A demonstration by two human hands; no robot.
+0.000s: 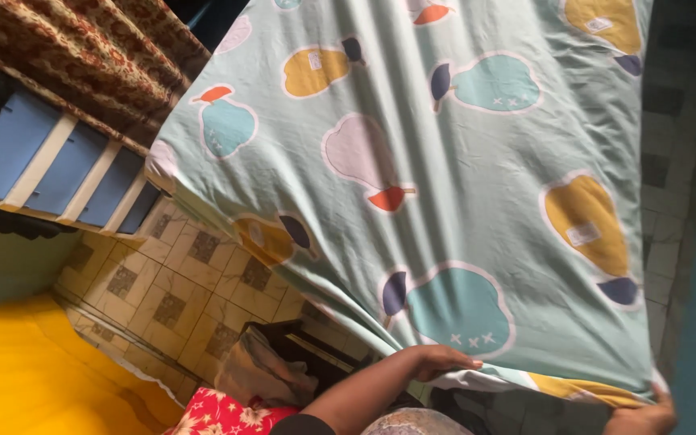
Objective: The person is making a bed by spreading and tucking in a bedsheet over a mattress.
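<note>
**Holding a Pear-Print Sheet Spread at Its Edge**

Left hand (443, 360) grips the sheet (445, 161) hem, fingers curled together over the fabric. Right hand (644, 417) pinches the hem at the corner; its fingers are mostly hidden. Sheet fills the view, blocking the tiled floor (179, 282). Yellow mattress (26, 370) lies left; patterned blanket (98, 48) above.

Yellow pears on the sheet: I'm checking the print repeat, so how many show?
4, on the sheet: top centre-left, top right, right side, lower left. A yellow bit at the bottom edge, between both hands, may be another.
</note>
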